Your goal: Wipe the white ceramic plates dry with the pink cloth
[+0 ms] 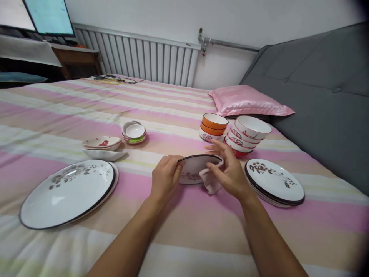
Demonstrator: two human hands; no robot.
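A white plate with a dark rim and a brown flower print (190, 175) is held tilted above the bed in front of me. My left hand (166, 173) grips its left edge, thumb on the near face. At the right edge, my right hand (227, 171) presses a pale pink cloth (212, 181) against the plate, and the cloth wraps over the rim. Just right of that hand lies a stack of dark-rimmed flowered plates (273, 181). Large oval plates (69, 196) lie stacked to the left.
Behind my right hand stand stacked orange and white bowls (213, 127) and larger white bowls (249, 134). Small dishes (135, 132) and leaf-shaped dishes (102, 144) sit left of centre. A pink pillow (248, 100) lies by the grey headboard (319, 80); cables (115, 79) lie at the far edge.
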